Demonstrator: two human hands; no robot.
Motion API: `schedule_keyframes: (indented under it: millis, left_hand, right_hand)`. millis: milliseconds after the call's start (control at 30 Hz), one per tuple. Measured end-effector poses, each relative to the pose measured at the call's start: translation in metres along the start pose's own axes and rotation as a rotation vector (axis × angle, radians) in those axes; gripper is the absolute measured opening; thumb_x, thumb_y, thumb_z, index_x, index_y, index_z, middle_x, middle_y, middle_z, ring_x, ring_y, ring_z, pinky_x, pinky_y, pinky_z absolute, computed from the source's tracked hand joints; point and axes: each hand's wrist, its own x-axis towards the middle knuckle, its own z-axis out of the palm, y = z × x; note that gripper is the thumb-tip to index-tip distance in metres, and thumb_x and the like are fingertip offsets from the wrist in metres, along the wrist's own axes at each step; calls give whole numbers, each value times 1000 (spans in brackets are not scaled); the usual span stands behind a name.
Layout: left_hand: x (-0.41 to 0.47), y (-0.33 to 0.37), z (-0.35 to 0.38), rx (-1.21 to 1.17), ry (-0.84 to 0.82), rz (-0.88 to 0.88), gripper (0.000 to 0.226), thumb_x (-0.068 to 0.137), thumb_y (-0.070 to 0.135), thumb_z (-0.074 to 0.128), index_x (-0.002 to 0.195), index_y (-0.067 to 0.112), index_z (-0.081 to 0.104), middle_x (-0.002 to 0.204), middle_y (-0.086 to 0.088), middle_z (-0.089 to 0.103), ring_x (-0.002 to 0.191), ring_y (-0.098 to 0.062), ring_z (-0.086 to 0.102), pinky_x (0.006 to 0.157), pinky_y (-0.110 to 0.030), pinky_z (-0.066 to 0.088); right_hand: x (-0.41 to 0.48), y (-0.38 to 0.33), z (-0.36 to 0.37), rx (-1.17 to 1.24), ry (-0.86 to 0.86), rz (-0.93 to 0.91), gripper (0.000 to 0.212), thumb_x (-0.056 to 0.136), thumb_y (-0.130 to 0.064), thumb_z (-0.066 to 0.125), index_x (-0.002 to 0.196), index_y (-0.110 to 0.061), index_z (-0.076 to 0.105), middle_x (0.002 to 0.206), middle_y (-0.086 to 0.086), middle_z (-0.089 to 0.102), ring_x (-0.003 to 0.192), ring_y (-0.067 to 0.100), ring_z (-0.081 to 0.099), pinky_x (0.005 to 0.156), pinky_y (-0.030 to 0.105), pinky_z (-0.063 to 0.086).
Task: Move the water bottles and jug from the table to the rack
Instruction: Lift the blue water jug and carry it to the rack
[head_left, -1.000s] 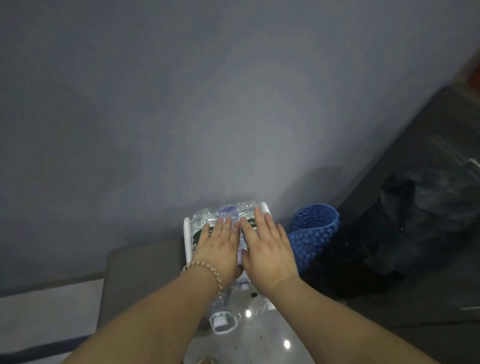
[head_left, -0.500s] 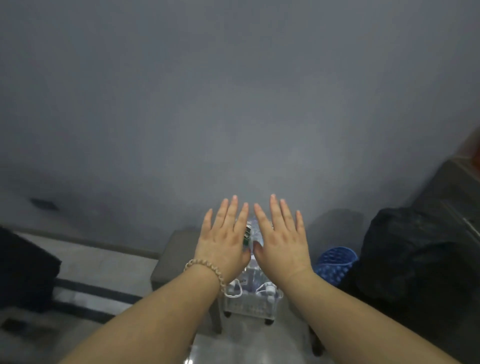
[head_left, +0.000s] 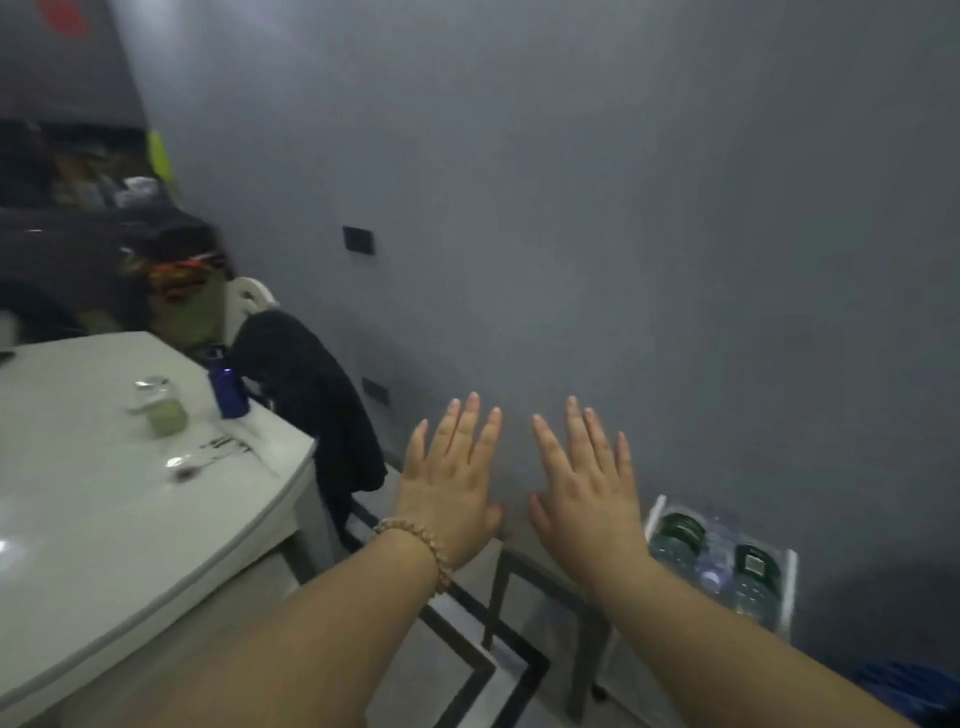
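Note:
My left hand (head_left: 451, 480), with a beaded bracelet at the wrist, and my right hand (head_left: 584, 480) are both held out flat in the air, fingers spread, holding nothing. Low at the right, the white rack (head_left: 653, 514) stands against the grey wall with clear water bottles (head_left: 675, 538) lying in its top tier; it sits to the right of my right hand. On the white table (head_left: 104, 519) at the left stand a blue bottle (head_left: 228, 389) and a clear jar (head_left: 158, 405) with greenish contents.
A chair draped with dark cloth (head_left: 306, 400) stands between the table and the wall. A grey stool (head_left: 540, 613) sits below my hands beside the rack. Something blue (head_left: 914, 686) lies at the bottom right. Cluttered dark furniture fills the far left.
My hands lifted off the bottles in the rack and now hover open. The view swung left, so the rack slid to the lower right and the table came into sight.

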Motion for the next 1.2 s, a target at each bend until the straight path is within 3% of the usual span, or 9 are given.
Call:
schedule_keyframes:
  millis: [200, 400, 467, 633, 767, 933, 1200]
  left_hand:
    - [-137, -160, -60, 120, -34, -141, 90, 89, 57, 40, 139, 24, -26, 154, -5, -22, 141, -26, -18, 109, -48, -11]
    - [-280, -319, -115, 254, -102, -323, 90, 86, 66, 34, 140, 26, -26, 153, -5, -26, 141, -29, -17, 109, -50, -12]
    - [-318, -362, -128, 256, -100, -411, 90, 86, 65, 35, 139, 26, -27, 153, -5, -26, 141, -29, -16, 111, -51, -7]
    - [-384, -453, -145, 271, -81, -476, 84, 89, 61, 35, 143, 25, -19, 155, -5, -19, 142, -28, -12, 109, -47, -12]
    - [-405, -511, -136, 266, -83, -539, 84, 88, 60, 36, 145, 25, -14, 157, -5, -13, 143, -27, -9, 115, -48, -3]
    - [-398, -599, -117, 266, -68, -576, 82, 89, 51, 44, 146, 26, -11, 157, -3, -6, 143, -24, -4, 107, -41, -12]
    - [-342, -732, -81, 290, -160, -498, 83, 88, 52, 43, 147, 24, -7, 157, -5, -8, 143, -23, -7, 110, -42, -9]
  right_hand:
    - [-31, -196, -1, 125, -51, -149, 89, 90, -43, 48, 142, -35, -24, 148, 1, -36, 134, 19, -36, 108, 45, -19]
    - [-57, -408, -6, 213, -54, -307, 80, 91, -43, 46, 145, -36, -13, 157, 3, -20, 140, 22, -26, 110, 48, -18]
    - [-60, -469, -8, 219, -74, -345, 81, 91, -47, 46, 144, -37, -14, 156, 2, -22, 136, 21, -33, 107, 48, -23]
    - [-48, -591, -7, 215, -84, -451, 82, 91, -49, 46, 144, -36, -15, 154, 2, -27, 130, 20, -39, 101, 44, -28]
    - [-36, -648, 4, 255, -112, -548, 82, 91, -44, 48, 146, -34, -12, 156, 1, -21, 142, 22, -19, 106, 42, -21]
    - [5, -706, 39, 315, -118, -537, 80, 93, -38, 48, 146, -36, -12, 156, -2, -21, 142, 19, -18, 107, 38, -19]
    - [104, -786, 95, 351, -136, -527, 81, 92, -33, 49, 148, -33, -8, 158, 1, -17, 144, 20, -13, 111, 38, -11]
